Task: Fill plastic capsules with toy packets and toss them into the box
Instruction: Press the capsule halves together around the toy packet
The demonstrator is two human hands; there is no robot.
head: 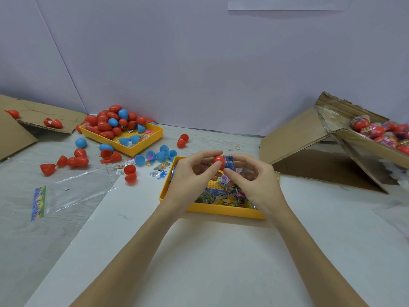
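Above the near yellow tray (223, 212), both hands meet at table centre. My left hand (190, 173) pinches a red capsule half (218, 161). My right hand (254, 180) holds a blue printed toy packet (230, 163) that sits against the capsule half's open side. The tray under my hands holds several colourful toy packets (223, 197). A tilted cardboard box (363, 138) at the right holds several wrapped filled capsules (380, 130).
A second yellow tray (152, 138) at the back left is heaped with red and blue capsules. Loose capsule halves (75, 161), small packets and clear plastic film (77, 189) lie on the left of the table. Flat cardboard (20, 127) lies at the far left.
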